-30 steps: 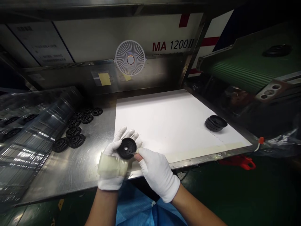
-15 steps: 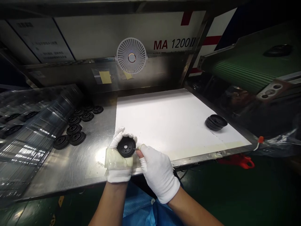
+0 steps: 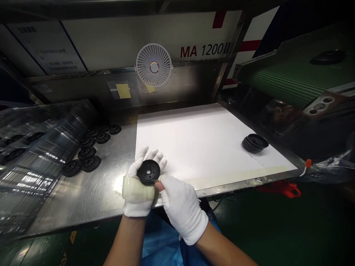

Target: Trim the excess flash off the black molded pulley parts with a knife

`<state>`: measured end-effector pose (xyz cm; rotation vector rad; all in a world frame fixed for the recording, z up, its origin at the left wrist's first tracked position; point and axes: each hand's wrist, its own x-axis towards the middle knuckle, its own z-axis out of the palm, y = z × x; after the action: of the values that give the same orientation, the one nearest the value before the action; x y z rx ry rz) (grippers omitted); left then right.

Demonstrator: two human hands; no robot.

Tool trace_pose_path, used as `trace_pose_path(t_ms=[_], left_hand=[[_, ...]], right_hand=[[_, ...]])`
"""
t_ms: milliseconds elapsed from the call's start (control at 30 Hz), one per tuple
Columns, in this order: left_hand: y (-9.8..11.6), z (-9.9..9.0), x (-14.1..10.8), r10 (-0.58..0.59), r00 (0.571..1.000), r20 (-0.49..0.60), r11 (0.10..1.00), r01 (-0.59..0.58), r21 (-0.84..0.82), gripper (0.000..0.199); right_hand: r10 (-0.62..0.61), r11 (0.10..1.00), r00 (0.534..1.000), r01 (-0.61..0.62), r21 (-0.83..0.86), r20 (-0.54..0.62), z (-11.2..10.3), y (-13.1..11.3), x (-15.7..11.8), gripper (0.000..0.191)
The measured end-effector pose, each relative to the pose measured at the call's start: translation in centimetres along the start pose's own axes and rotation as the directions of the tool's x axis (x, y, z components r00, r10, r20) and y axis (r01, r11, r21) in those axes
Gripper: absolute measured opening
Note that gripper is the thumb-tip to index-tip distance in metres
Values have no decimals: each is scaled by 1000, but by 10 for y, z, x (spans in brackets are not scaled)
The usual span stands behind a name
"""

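Observation:
A round black wheel-like part [image 3: 148, 172] with a pale centre hole faces up in my gloved left hand [image 3: 138, 188]. The thumb bears on its left edge, while the other fingers stretch out behind it. My right hand [image 3: 181, 207], gloved in white with a bare fingertip showing, is pinched closed at the part's lower right edge. Whatever lies between those fingertips is too small to make out. Stacks of similar black wheels [image 3: 91, 163] stand on the metal table to the left, and another black stack [image 3: 254, 143] sits on the right of the white sheet.
A white sheet [image 3: 188, 140] covers much of the metal table [image 3: 83, 199]. Clear plastic trays [image 3: 33, 177] lie at the left. A white fan [image 3: 154, 65] is at the back. To the right is a green conveyor [image 3: 288, 81], with red-handled tool [image 3: 285, 188] below the table edge.
My left fingers have straightened from their curl around the wheel. My right hand has shifted slightly down and left along the wheel's edge.

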<state>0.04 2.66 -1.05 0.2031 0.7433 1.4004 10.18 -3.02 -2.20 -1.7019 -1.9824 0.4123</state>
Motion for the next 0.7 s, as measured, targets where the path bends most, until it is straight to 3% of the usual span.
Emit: trace_pose_path(t_ms=[100, 300, 700], left_hand=[[6, -5, -4, -67, 996, 52, 997, 66, 26, 42], [1, -5, 1, -66, 998, 16, 996, 67, -65, 20], [-4, 0, 6, 72, 995, -76, 980, -84, -181, 9]], right_hand=[[-9, 1000, 1000, 9, -20, 3, -4, 6, 2, 18], [22, 997, 999, -25, -79, -31, -4, 10, 0, 12], [60, 998, 997, -62, -33, -43, 1, 2, -5, 14]])
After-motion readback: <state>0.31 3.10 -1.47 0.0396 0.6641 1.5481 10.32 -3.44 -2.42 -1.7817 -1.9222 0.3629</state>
